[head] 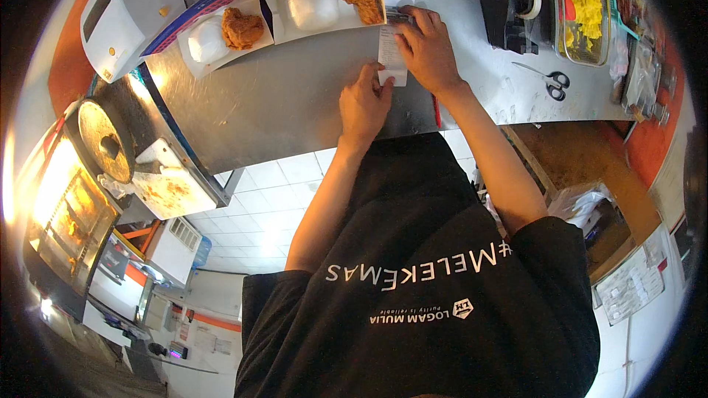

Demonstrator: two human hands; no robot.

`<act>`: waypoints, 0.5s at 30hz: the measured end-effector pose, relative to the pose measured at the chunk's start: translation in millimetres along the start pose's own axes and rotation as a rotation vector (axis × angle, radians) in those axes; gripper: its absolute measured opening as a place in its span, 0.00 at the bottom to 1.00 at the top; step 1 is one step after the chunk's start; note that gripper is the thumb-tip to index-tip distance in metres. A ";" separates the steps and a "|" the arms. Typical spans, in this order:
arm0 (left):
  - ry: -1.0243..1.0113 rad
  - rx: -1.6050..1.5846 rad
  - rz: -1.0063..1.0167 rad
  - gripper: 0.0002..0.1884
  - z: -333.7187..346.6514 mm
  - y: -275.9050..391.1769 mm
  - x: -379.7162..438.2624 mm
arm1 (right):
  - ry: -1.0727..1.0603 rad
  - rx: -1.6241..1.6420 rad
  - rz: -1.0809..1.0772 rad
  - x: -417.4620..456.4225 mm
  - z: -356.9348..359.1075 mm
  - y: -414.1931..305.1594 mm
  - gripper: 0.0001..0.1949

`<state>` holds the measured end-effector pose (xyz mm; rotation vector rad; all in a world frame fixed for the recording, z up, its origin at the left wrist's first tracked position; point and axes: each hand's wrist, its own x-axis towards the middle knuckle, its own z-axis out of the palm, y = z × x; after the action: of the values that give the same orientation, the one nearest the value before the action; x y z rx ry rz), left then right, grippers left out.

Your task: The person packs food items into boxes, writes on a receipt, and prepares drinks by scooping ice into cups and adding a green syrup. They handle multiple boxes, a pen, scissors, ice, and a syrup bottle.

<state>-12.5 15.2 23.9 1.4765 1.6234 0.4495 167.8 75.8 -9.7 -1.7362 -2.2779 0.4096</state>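
A long white printed paper slip [391,50] lies on the steel counter [276,94] in front of me. My left hand [365,105] pinches its near end between thumb and forefinger. Higher up, my right hand [428,47] has its fingertips at the slip's far part, beside a small dark and silvery item [397,15] that they partly cover. Just left of that sit two joined open paper boxes [271,27]. Each holds a white wrapped mound [312,4] and a piece of fried chicken [242,29]. The right box's end touches or overlaps the slip.
Scissors [553,82] lie to the right, below a black tape dispenser [511,0] and a glass dish of yellow shredded food [583,5]. A white machine [133,11] stands at the left. Beyond the counter's left end are a round lid [105,138] and stained cutting board [174,188].
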 end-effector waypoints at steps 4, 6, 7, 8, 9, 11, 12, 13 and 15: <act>-0.026 0.015 0.103 0.12 -31.9 1.5 13.8 | -0.011 0.101 -0.019 -11.2 -13.6 -7.0 0.34; 0.049 0.062 0.201 0.11 -51.2 10.8 29.2 | -0.018 0.123 -0.040 -14.9 -18.3 -11.5 0.39; 0.121 0.122 0.272 0.10 -62.1 21.4 40.4 | -0.024 0.107 -0.046 -17.3 -17.7 -11.8 0.42; 0.193 0.181 0.343 0.10 -69.1 27.0 49.3 | -0.030 0.092 -0.052 -20.2 -16.8 -11.8 0.45; 0.158 0.212 0.398 0.09 -73.1 25.9 58.1 | -0.034 0.076 -0.063 -21.3 -15.2 -12.2 0.48; 0.092 0.273 0.510 0.08 -79.2 23.2 75.7 | -0.048 0.092 -0.033 -20.4 -14.8 -13.6 0.51; 0.059 0.311 0.508 0.09 -78.8 20.8 80.3 | -0.055 0.096 -0.018 -20.1 -14.7 -12.8 0.52; 0.027 0.349 0.505 0.09 -78.3 18.8 83.3 | -0.058 0.122 -0.005 -19.6 -14.2 -13.2 0.54; 0.017 0.347 0.503 0.09 -78.7 18.0 87.4 | -0.067 0.170 0.033 -20.4 -13.2 -14.1 0.58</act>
<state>-55.6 122.9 50.2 2.1639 1.3776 0.4694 165.2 53.5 7.2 -1.7006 -2.1902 0.6577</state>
